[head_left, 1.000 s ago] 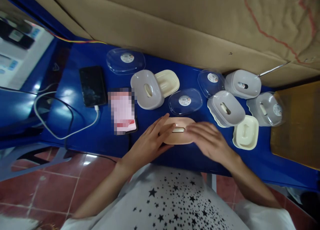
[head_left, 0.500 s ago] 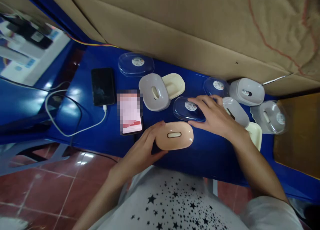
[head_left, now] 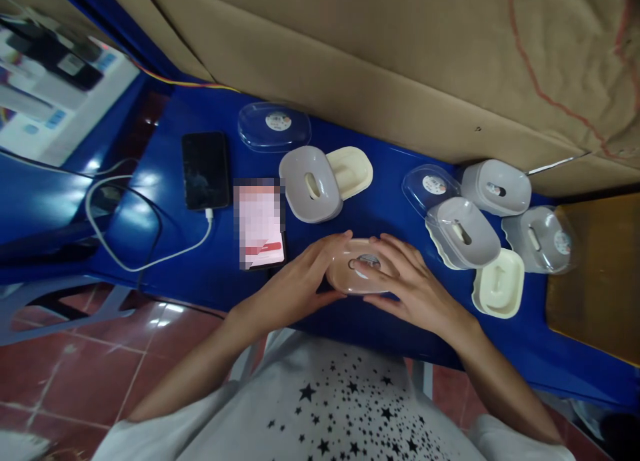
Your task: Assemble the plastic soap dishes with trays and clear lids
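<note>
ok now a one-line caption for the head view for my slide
Left hand and right hand cup a peach soap dish on a blue table

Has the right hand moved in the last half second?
Yes: against the black phone, the right hand has come toward the person's body, onto the peach soap dish.

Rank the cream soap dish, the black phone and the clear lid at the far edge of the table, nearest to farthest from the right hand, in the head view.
From the right hand:
1. Cream soap dish, to the hand's right.
2. Clear lid, at the table's far edge, up to the left.
3. Black phone, farther left.
</note>
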`<state>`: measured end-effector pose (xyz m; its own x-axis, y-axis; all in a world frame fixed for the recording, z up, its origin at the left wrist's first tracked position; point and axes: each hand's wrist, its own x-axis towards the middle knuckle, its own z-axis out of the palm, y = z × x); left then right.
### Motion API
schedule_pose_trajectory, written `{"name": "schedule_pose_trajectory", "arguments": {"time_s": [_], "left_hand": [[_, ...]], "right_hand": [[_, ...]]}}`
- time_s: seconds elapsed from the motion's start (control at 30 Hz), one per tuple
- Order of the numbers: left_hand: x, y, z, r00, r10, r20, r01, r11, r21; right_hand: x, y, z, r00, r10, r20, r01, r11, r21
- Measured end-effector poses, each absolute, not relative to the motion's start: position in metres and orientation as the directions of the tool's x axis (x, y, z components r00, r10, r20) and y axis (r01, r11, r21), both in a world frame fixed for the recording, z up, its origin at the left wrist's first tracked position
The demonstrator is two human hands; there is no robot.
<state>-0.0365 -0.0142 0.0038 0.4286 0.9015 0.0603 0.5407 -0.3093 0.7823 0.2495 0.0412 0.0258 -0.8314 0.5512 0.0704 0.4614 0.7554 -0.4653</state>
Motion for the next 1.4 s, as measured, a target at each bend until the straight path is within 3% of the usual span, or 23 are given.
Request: {"name": "schedule_pose_trajectory", "arguments": {"time_s": [0.23, 0.6, 0.77, 0.87, 1.0, 1.1, 1.2, 1.3, 1.4], "left_hand": [[-0.038, -0.001, 0.016, 0.516, 0.857, -0.008, 0.549, -0.324, 0.77], [-0.035, -0.005, 0.006, 0.509, 0.861, 0.013, 0.518, -0.318, 0.794], [-0.038, 0.0, 0.011, 0.54, 0.841, -0.015, 0.555, -0.343, 0.758], [-0.048, 0.009, 0.024, 0.504, 0.863, 0.026, 0.627, -0.387, 0.676], [-0.06, 0.029, 0.033, 0.297, 0.938, 0.178, 0.856, -0.344, 0.385], [-0.058, 0.037, 0.025, 0.25, 0.955, 0.161, 0.925, -0.285, 0.252], [-0.044, 0.027, 0.016, 0.315, 0.928, 0.202, 0.891, -0.362, 0.275], [-0.028, 0.007, 0.017, 0.468, 0.846, 0.256, 0.735, -0.534, 0.417], [-0.027, 0.003, 0.026, 0.506, 0.815, 0.284, 0.613, -0.571, 0.546]], "right_hand": [[0.246, 0.033, 0.025, -0.848, 0.527, 0.064, 0.477, 0.81, -0.342], [0.259, 0.041, 0.006, -0.802, 0.585, 0.124, 0.446, 0.723, -0.527], [0.26, 0.038, 0.0, -0.774, 0.614, 0.154, 0.493, 0.737, -0.463], [0.258, 0.035, -0.006, -0.694, 0.682, 0.231, 0.582, 0.72, -0.379], [0.256, 0.036, -0.012, -0.513, 0.777, 0.366, 0.741, 0.615, -0.269], [0.253, 0.03, -0.011, -0.484, 0.765, 0.425, 0.752, 0.612, -0.245], [0.246, 0.018, -0.006, -0.565, 0.7, 0.437, 0.687, 0.692, -0.221], [0.237, 0.007, -0.003, -0.682, 0.618, 0.391, 0.615, 0.774, -0.151], [0.23, 0.003, -0.003, -0.745, 0.589, 0.313, 0.571, 0.806, -0.156]]}}
